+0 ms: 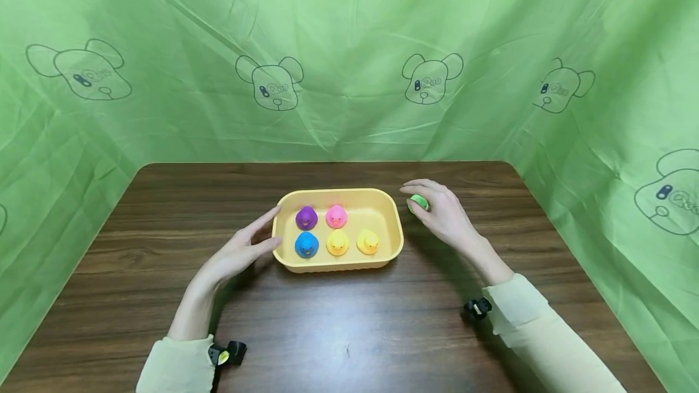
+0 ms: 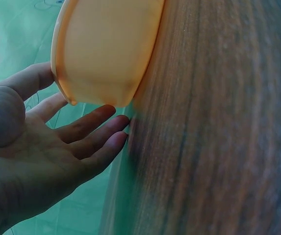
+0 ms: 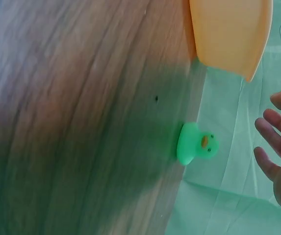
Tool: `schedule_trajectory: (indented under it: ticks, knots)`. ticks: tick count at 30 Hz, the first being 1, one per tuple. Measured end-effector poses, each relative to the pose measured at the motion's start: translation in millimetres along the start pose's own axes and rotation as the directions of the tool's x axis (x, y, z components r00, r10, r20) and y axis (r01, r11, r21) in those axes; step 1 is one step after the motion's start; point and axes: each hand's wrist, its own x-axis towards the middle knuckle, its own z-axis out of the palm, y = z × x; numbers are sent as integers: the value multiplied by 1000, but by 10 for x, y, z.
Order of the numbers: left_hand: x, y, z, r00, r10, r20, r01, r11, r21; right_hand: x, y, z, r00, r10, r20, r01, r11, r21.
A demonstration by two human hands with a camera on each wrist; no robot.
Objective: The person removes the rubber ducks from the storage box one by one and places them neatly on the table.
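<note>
Head view: I noted a yellow tray (image 1: 338, 267) near the middle of the table (image 1: 349, 314). Inside sat a purple duck (image 1: 306, 218) at 10 o'clock, a pink duck (image 1: 336, 216) at 12, a blue duck (image 1: 307, 245) at 8, a yellow duck (image 1: 337, 243) at 6 and a second yellow duck (image 1: 368, 242) at 4. The left hand (image 1: 236, 256) was at the tray's 9 o'clock end, fingertips at the rim, grasping nothing. The green duck (image 1: 418, 202) was on the table outside the tray, between 2 and 3 o'clock. The right hand (image 1: 445, 214) arched over it, partly covering it. Risk, in my judgement: an off-centre pinch could tip the duck or send it toward 3 o'clock, and a shove from the left hand could slide the tray into it.

Left wrist view: the tray was at 12 o'clock, the hand at 8, its fingers spread. Whether the lower fingers touched the wall I could not tell. Such light contact would probably let a knocked tray swivel.

Right wrist view: this hand was released, fingers apart, at the duck's 3 o'clock with a gap between. The duck stood upright, plain bright green and rounded, with dark eyes and an orange bill; no damage was visible.
</note>
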Motion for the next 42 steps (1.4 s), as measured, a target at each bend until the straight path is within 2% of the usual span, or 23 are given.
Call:
schedule_trajectory:
  ticks: [6,11,24,31,36,42]
  knots:
    - [-4,14,-3,1000,-2,-4,2,1000,23,20,-163,54,994,-111,-18,111,993,25]
    - [-6,16,-19,1000,-3,-1,3,1000,8,56,-293,127,981,-192,-12,192,981,23]
    - [4,12,-17,1000,-8,6,8,1000,-13,129,-466,264,961,-268,64,268,963,12]
    - [-2,7,-19,1000,-11,4,11,1000,-5,122,-583,389,938,-327,115,324,945,43]
    - [-3,6,-13,1000,-6,1,6,1000,2,148,-677,471,928,-339,154,333,941,63]
    - [-3,10,-3,1000,-11,2,11,1000,1,186,-762,571,909,-388,155,378,922,87]
